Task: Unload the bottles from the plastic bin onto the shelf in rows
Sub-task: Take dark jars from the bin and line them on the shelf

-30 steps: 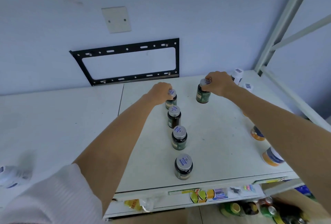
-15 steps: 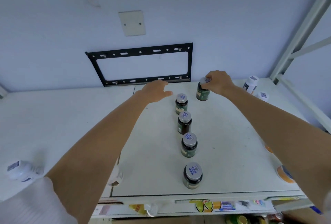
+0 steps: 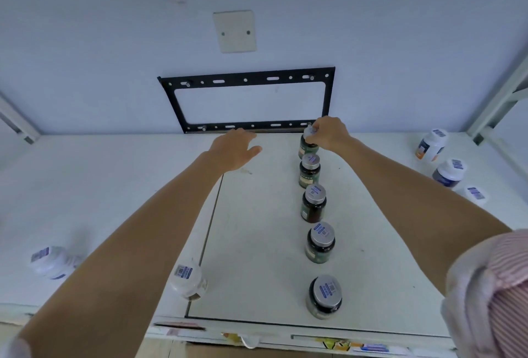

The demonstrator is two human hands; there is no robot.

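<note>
Several dark glass bottles with silver lids stand in one row on the white shelf, running from the front bottle back toward the wall. My right hand grips the lid of the rearmost dark bottle, which stands at the back end of that row. My left hand hovers over the shelf to the left of the row, fingers relaxed and holding nothing. The plastic bin is out of view.
White bottles stand at the right and at the left. A black metal bracket is fixed to the back wall. Shelf posts rise at the right.
My right hand has carried its dark bottle left and set it behind the row. My left hand let go of the bottle it held and drew away to the left.
</note>
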